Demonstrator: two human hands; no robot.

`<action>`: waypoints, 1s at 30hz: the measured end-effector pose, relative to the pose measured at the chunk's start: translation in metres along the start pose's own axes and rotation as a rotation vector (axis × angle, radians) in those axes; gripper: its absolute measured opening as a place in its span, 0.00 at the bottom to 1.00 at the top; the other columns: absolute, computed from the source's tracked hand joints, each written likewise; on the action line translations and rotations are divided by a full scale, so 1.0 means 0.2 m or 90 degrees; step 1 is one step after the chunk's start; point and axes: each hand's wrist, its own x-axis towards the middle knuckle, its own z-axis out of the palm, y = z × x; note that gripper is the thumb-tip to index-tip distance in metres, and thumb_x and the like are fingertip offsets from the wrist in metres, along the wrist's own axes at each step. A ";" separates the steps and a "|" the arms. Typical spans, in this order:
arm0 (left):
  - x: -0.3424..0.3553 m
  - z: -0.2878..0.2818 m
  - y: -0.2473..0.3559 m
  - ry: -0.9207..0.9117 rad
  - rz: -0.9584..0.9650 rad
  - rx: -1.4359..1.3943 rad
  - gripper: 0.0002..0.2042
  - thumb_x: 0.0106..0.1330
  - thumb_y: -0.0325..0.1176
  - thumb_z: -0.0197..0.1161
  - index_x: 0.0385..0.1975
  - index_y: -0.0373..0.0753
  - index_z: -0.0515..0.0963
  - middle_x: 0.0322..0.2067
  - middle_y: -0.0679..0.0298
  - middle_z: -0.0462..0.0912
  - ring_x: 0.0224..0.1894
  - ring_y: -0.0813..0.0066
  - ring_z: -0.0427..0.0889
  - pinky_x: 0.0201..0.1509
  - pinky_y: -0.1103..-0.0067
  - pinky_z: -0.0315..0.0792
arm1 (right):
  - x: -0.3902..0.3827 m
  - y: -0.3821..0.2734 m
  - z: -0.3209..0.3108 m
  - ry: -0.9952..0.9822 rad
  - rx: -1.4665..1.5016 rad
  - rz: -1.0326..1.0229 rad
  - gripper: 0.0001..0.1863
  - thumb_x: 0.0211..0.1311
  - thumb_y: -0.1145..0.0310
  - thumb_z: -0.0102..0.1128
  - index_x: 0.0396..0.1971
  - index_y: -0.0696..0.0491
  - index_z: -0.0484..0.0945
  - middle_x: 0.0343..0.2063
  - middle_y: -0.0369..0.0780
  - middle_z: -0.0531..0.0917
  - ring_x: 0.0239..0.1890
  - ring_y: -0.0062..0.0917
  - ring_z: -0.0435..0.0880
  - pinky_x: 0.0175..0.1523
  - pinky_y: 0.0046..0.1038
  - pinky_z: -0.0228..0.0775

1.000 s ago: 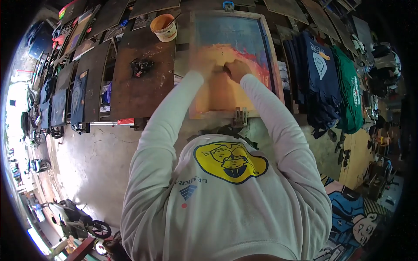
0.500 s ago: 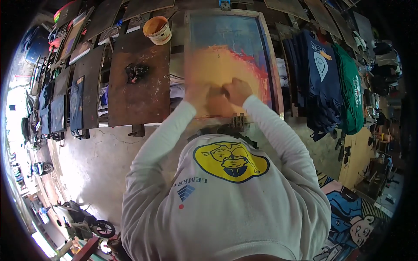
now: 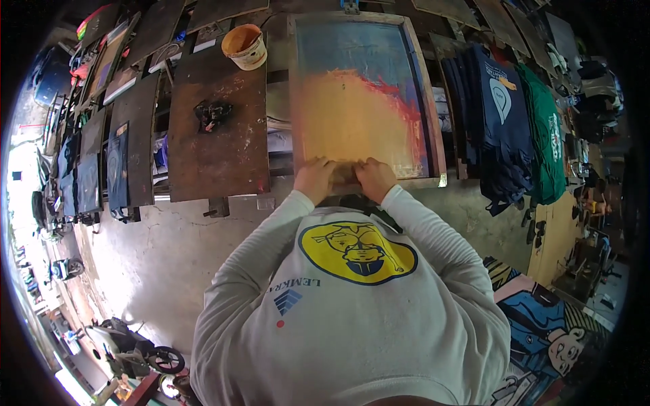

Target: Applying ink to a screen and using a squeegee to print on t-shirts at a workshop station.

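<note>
A wooden-framed printing screen (image 3: pixel 429 115) lies in front of me. Yellow-orange ink (image 3: pixel 342 115) covers the lower part of its blue mesh, edged in red along the upper right. My left hand (image 3: pixel 315 179) and my right hand (image 3: pixel 374 180) are side by side at the screen's near end, close to my body. Both are closed on a brown squeegee (image 3: pixel 344 173), which shows only in the gap between them. The fingers curl over its top; the blade is hidden.
Left of the screen, a dark board (image 3: pixel 220 149) carries a yellowish tub (image 3: pixel 245 47) and a crumpled black thing (image 3: pixel 212 115). Folded navy shirts (image 3: pixel 500 122) and green shirts (image 3: pixel 543 132) hang over boards at right. A parked motorbike (image 3: pixel 135 348) stands at lower left.
Both hands have come down the screen toward me with the squeegee, from mid-mesh to the near end. My elbows have drawn back.
</note>
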 end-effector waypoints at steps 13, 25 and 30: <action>0.73 0.02 -0.37 0.143 0.007 0.110 0.13 0.52 0.30 0.66 0.39 0.41 0.80 0.39 0.54 0.83 0.46 0.52 0.82 0.50 0.63 0.75 | 0.63 0.32 0.00 0.041 -0.048 0.167 0.09 0.55 0.67 0.58 0.34 0.48 0.84 0.32 0.48 0.86 0.36 0.45 0.85 0.44 0.44 0.77; 0.35 -0.07 -0.05 -0.050 0.006 0.112 0.11 0.49 0.30 0.67 0.34 0.44 0.83 0.36 0.58 0.84 0.46 0.55 0.81 0.50 0.62 0.74 | 0.12 0.12 -0.10 0.031 0.093 0.123 0.10 0.54 0.62 0.60 0.34 0.48 0.83 0.27 0.46 0.85 0.33 0.42 0.85 0.40 0.43 0.78; 0.96 0.05 -0.03 0.137 0.112 0.250 0.07 0.49 0.30 0.67 0.29 0.43 0.82 0.33 0.56 0.84 0.44 0.55 0.81 0.51 0.63 0.73 | 0.28 0.38 -0.13 0.111 -0.012 0.249 0.11 0.54 0.63 0.62 0.35 0.51 0.83 0.26 0.46 0.85 0.30 0.41 0.86 0.37 0.42 0.78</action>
